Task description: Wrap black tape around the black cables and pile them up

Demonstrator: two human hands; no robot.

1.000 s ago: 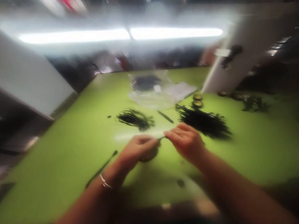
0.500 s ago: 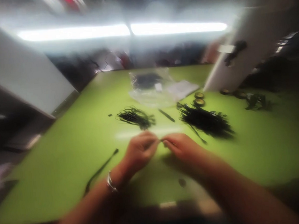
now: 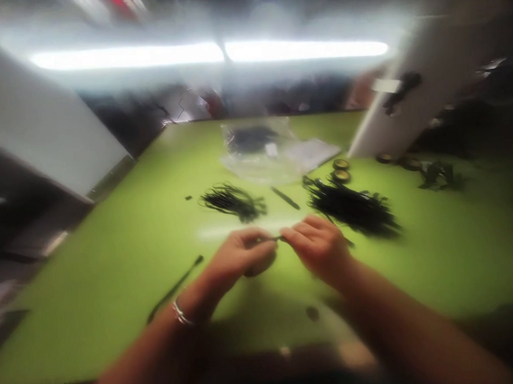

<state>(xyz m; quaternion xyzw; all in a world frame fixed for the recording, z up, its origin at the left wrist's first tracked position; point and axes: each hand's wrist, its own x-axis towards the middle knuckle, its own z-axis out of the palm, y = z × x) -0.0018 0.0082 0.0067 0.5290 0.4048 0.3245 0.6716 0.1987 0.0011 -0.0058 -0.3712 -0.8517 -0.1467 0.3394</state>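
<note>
My left hand [image 3: 247, 253] and my right hand [image 3: 318, 243] meet above the middle of the green table [image 3: 125, 252]. Between their fingertips runs a short stretch of a thin black piece [image 3: 278, 238], pinched from both sides; the rest of it is hidden in the fingers. Just beyond my left hand lies a small bundle of black cords [image 3: 231, 200]. A larger black cord bundle [image 3: 353, 206] rests past my right hand. A single black cord [image 3: 175, 287] lies beside my left forearm.
Farther back are a clear plastic bag with dark contents [image 3: 253, 140], a white sheet [image 3: 312, 152] and two tape rolls [image 3: 341, 170]. A slim dark tool [image 3: 285, 198] lies between the bundles. White panels [image 3: 51, 112] flank the table; a dark tangle [image 3: 440, 175] sits at right.
My right hand has turned, its knuckles now higher and its fingers curled. My left hand has rotated, its thumb lying flatter. More of the black piece shows between them.
</note>
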